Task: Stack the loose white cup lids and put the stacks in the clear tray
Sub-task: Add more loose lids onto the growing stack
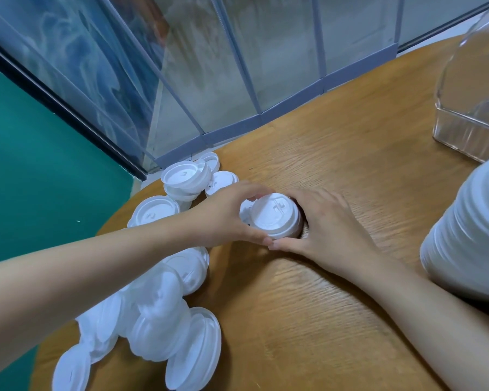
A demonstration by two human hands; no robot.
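White lid stack point(274, 218) is cupped between left hand point(226, 218) and right hand point(331, 230), fingers curled round it, apparently to square it; loose lids point(158, 311) lie left of the hold.

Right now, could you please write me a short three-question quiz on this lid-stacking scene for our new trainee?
1. True or false: both hands grip the short stack of lids on the wooden table.
2. Multiple choice: where do most loose lids lie? A) inside the clear tray B) on the table, on the person's left C) on the floor.
3. Short answer: what stands beside the right forearm at the right edge of the picture?

Key
1. True: the left hand and right hand curl round it, thumb tips meeting in front.
2. B.
3. A tall stack of lids.
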